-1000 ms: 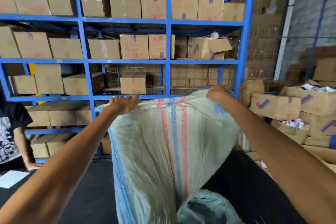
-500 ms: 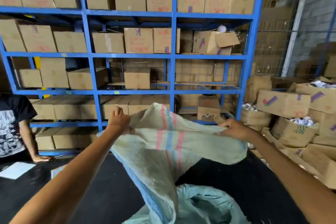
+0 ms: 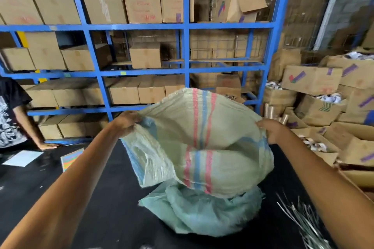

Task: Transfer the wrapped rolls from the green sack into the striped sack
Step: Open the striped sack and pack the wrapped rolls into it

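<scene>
A pale woven striped sack [image 3: 202,147] with red and blue stripes hangs in front of me, its mouth held wide. My left hand [image 3: 126,122] grips the rim on the left and my right hand [image 3: 271,130] grips the rim on the right. Below it, the crumpled green sack [image 3: 198,212] lies on the black table [image 3: 101,198], partly covered by the striped sack's bottom. No wrapped rolls are visible in either sack.
Blue shelving [image 3: 186,26] full of cardboard boxes stands behind the table. Open boxes [image 3: 315,79] pile up at the right. A bundle of silvery ties [image 3: 299,226] lies at the near right. Another person [image 3: 12,119] leans on the table's left end beside a paper sheet [image 3: 22,157].
Both hands have come down with the striped sack, from raised high to table level. The sack has billowed open and now rests over the green sack.
</scene>
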A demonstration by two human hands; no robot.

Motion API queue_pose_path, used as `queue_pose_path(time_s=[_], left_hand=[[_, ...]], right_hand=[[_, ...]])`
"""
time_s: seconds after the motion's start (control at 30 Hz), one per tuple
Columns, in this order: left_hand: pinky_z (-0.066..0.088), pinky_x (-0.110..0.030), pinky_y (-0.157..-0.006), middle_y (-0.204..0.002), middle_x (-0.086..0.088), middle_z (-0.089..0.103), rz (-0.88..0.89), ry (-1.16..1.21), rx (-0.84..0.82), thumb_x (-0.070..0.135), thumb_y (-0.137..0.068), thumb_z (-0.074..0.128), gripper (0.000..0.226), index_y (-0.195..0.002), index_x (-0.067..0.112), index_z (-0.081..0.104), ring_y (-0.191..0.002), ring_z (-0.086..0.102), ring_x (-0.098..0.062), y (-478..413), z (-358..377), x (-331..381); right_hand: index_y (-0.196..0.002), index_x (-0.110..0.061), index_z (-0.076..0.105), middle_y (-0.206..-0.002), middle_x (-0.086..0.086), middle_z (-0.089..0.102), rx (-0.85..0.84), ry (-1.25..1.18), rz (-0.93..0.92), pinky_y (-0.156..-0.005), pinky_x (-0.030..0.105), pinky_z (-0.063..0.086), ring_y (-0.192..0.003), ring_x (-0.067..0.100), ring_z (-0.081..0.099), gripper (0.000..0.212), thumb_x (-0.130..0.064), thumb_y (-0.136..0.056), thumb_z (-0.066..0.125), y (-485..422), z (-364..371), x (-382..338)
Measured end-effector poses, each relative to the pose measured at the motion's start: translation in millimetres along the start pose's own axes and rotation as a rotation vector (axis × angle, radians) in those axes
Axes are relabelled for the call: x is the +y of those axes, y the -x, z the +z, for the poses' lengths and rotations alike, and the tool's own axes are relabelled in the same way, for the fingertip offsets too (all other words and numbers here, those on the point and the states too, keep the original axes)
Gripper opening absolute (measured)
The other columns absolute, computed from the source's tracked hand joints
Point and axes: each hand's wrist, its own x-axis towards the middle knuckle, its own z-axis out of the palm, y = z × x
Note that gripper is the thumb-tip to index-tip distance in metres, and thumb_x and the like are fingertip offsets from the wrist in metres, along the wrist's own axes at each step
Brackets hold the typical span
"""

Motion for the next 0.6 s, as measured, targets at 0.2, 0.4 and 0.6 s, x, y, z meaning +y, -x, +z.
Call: queue_pose_path(time_s=[0.2, 0.4, 0.6], left_hand=[[0.041, -0.023, -0.046, -0.069, -0.011, 0.058, 0.045, -0.063, 0.353, -0.011, -0.095, 0.032, 0.049, -0.067, 0.018, 0.059, -0.053, 0.048, -0.019, 17, -5, -11], [0.047, -0.026, -0.081, -0.077, 0.003, 0.077, 0.142, -0.403, 0.195, -0.007, -0.093, 0.044, 0.05, -0.065, 0.02, 0.076, -0.091, 0.065, -0.027, 32, -43, -50], [0.051, -0.039, -0.092, -0.12, -0.012, 0.068, 0.212, -1.286, 0.094, 0.037, -0.08, 0.079, 0.057, -0.129, 0.021, 0.057, -0.109, 0.066, -0.032, 62, -51, -63]], right_hand=[[-0.131, 0.001, 0.057, -0.085, 0.015, 0.075, -0.081, -0.077, 0.004, -0.058, 0.032, 0.061, -0.077, 0.03, 0.07, 0.032, -0.011, -0.104, 0.045, 12, -24, 21], [-0.123, -0.01, 0.054, -0.097, 0.016, 0.071, -0.063, -0.153, 0.008, -0.052, 0.031, 0.06, -0.069, 0.024, 0.076, 0.036, 0.009, -0.099, 0.035, 18, -59, 42], [-0.102, -0.007, 0.069, -0.109, 0.02, 0.067, -0.038, 0.162, -0.031, -0.07, 0.034, 0.058, -0.083, 0.027, 0.067, 0.034, 0.006, -0.096, 0.039, 14, -62, 48]])
